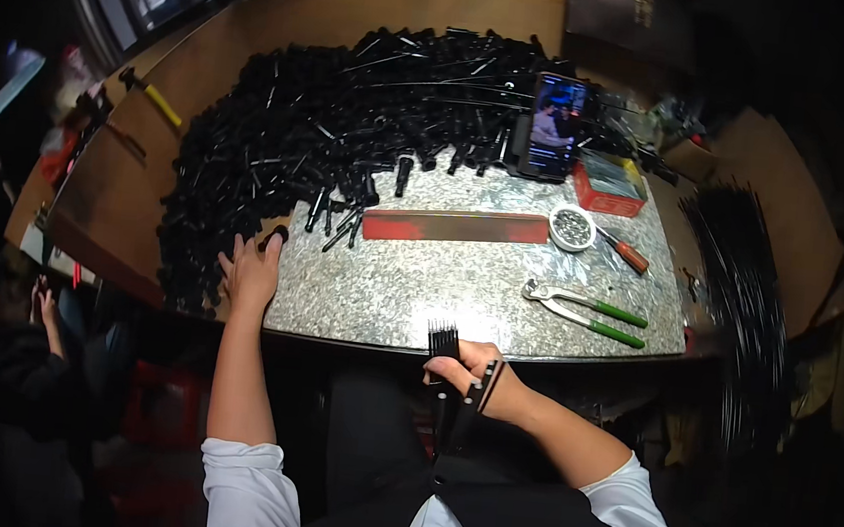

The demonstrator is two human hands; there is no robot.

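My left hand (250, 277) is at the near left edge of a big heap of black tubular parts (284, 121). Its fingers are spread, with the tips beside a short black round piece (275, 237). At the table's front edge, my right hand (473, 364) is closed around a black comb-like piece (443, 340) with a row of thin prongs pointing up. Dark strips with pale round studs (477, 389) hang beside the wrist; whether they belong to the held piece I cannot tell.
On the speckled tabletop (370, 289) lie a red-and-brown bar (455, 227), green-handled pincers (593, 314) and a screwdriver (630, 254). Near them stand a white bowl of small metal bits (573, 228), a red box (609, 188) and a propped phone (555, 125). Thin black rods (741, 291) stand at right.
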